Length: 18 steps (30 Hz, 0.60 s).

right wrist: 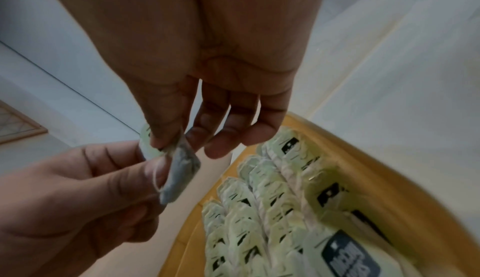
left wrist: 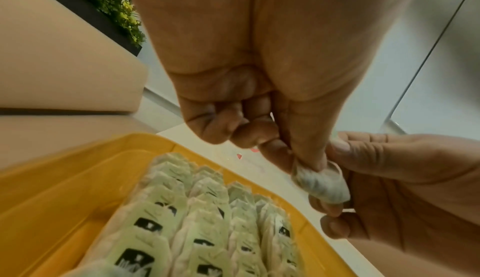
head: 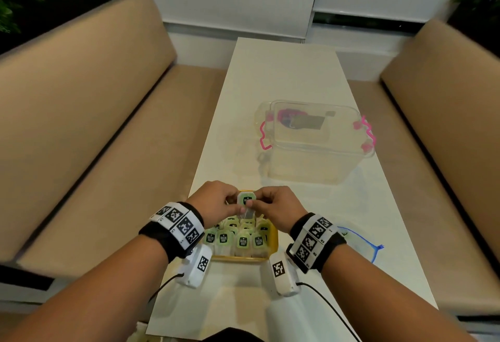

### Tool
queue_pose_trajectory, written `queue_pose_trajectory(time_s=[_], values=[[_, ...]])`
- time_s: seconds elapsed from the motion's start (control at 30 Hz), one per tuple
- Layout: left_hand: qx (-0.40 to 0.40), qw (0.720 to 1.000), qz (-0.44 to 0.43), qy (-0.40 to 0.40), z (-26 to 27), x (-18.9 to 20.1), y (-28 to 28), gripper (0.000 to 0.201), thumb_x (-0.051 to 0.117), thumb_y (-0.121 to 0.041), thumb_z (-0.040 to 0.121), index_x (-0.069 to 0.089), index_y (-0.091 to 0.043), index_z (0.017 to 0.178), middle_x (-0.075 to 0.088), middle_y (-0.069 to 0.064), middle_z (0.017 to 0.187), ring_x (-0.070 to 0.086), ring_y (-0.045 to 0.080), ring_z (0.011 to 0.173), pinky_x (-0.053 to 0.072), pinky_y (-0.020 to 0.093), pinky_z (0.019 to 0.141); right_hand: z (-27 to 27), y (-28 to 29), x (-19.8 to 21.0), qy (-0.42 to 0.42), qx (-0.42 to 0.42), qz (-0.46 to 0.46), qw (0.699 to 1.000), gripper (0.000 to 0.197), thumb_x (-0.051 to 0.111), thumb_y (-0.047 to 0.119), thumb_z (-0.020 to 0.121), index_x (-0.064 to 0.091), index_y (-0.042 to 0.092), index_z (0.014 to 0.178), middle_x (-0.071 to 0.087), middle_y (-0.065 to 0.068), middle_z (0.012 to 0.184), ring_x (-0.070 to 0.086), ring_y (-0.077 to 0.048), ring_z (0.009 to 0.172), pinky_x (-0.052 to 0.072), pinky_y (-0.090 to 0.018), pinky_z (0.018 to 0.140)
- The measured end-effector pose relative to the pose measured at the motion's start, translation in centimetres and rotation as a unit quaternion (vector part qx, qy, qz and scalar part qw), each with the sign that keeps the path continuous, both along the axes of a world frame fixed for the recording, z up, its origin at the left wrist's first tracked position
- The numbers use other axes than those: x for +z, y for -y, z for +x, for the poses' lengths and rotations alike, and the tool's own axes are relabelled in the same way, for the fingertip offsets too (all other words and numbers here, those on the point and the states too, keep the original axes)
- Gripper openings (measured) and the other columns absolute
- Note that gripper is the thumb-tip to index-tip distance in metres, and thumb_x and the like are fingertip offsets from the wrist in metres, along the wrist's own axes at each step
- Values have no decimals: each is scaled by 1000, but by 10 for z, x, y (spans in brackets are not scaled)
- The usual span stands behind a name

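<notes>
A yellow tray [head: 273, 244] at the near end of the table holds several rows of tea bags [head: 238, 238] with pale green tags. Just above its far edge, both hands hold one tea bag [head: 246, 205] between them. My left hand [head: 233, 205] pinches the grey pouch [left wrist: 320, 186] between thumb and forefinger. My right hand [head: 260, 202] pinches the same bag at its top, by the green tag [right wrist: 146, 145] and string. In the right wrist view the pouch [right wrist: 179, 171] hangs between my right hand [right wrist: 168, 144] and the left thumb. The right hand's other fingers hang loose.
A clear plastic box [head: 316, 138] with pink handles stands further along the white table [head: 284, 70], with a small item inside. A clear lid with blue trim [head: 362, 244] lies right of the tray. Beige benches [head: 94, 125] flank the table on both sides.
</notes>
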State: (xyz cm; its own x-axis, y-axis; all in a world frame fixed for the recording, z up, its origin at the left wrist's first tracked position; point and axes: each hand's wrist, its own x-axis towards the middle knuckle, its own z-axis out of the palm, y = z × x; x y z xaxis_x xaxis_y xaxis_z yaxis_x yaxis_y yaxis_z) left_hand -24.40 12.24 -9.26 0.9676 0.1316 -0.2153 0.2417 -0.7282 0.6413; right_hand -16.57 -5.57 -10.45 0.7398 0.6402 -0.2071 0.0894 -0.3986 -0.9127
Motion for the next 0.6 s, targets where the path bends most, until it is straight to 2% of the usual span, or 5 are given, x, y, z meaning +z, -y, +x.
queue_pose_trajectory(time_s=[0.13, 0.23, 0.37, 0.5, 0.6], values=[[-47, 992, 82, -87, -2, -9, 6, 30, 76, -39, 80, 61, -15, 72, 60, -2, 70, 52, 14, 63, 45, 31, 62, 5, 7, -7, 73, -53, -60, 994, 9, 73, 30, 85, 71, 22, 85, 68, 7, 78, 56, -2, 64, 45, -19, 64], [-86, 976, 130, -154, -5, -20, 16, 27, 76, -36, 80, 59, -16, 73, 65, 2, 78, 54, 15, 66, 42, 26, 59, 11, 16, -11, 125, -85, -128, 980, 16, 69, 30, 87, 65, 20, 98, 66, 2, 89, 59, -12, 76, 45, -24, 69], [-103, 959, 158, -210, -4, -29, 32, 23, 80, -32, 76, 71, -16, 90, 71, 0, 89, 66, 18, 83, 54, 29, 71, 11, 25, -19, 86, -65, -228, 968, 35, 64, 26, 88, 49, 19, 118, 60, 2, 90, 59, -17, 82, 43, -26, 69], [-111, 944, 205, -233, -3, -31, 42, 27, 79, -30, 76, 72, -18, 100, 73, 1, 98, 68, 21, 89, 57, 31, 79, 8, 26, -27, 31, -77, -208, 975, 35, 56, 12, 87, 47, 19, 121, 67, -3, 86, 67, -22, 76, 58, -36, 67], [-105, 940, 218, -239, -2, -32, 48, 31, 78, -31, 78, 72, -20, 106, 71, -1, 98, 68, 21, 90, 57, 31, 81, 7, 25, -30, 34, -79, -199, 976, 37, 54, 9, 87, 47, 19, 122, 68, -5, 84, 67, -24, 73, 60, -41, 71]])
